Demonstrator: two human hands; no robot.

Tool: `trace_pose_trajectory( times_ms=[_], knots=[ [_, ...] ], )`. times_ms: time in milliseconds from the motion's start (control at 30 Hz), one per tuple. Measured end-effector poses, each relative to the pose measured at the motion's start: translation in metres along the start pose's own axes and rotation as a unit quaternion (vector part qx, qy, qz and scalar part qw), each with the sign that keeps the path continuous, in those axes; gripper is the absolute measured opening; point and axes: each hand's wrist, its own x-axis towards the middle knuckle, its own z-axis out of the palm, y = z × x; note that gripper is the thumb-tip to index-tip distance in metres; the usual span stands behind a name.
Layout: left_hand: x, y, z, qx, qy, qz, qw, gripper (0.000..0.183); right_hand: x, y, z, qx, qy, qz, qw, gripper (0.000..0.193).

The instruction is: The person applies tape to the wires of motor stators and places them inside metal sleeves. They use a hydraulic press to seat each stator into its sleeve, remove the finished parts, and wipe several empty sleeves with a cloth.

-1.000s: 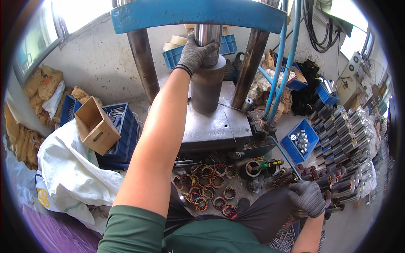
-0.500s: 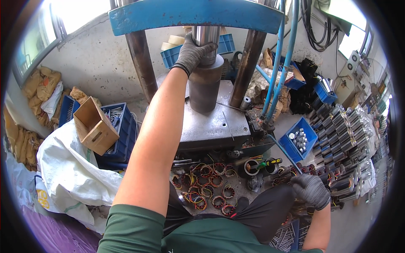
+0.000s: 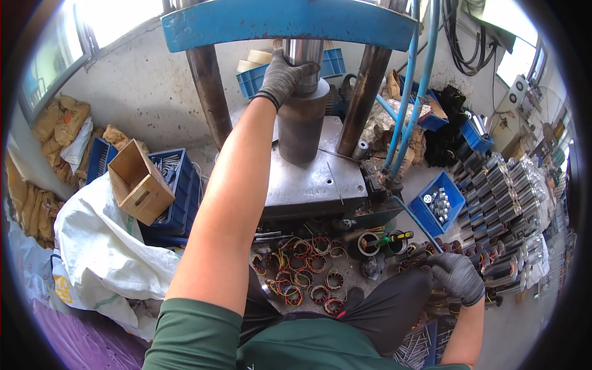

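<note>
At twelve o'clock, the grey-gloved left hand (image 3: 282,81) grasps a shiny steel cylinder (image 3: 307,49), apparently already seated on a dark metal drum (image 3: 301,129). At four, the grey-gloved right hand (image 3: 458,279) meets a slim grey-blue metal lever (image 3: 422,227), grip and remaining work unclear.

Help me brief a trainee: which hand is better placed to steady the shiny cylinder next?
Probably left: the left hand is on the shiny cylinder; the right hand is low, at the rod.
</note>
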Motion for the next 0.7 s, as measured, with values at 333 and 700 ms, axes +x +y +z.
trace_pose_trajectory(
  times_ms=[333,700],
  knots=[
    [0.0004,-0.0002,-0.0006,0.004,-0.005,-0.002,1.000,0.092,0.0009,-0.0019,-0.0032,0.061,-0.006,0.046,0.997,0.030],
    [0.0019,-0.0002,-0.0011,0.028,-0.008,-0.011,0.999,0.096,0.0022,0.0022,-0.0018,0.001,-0.056,0.013,0.998,0.034]
  ],
)
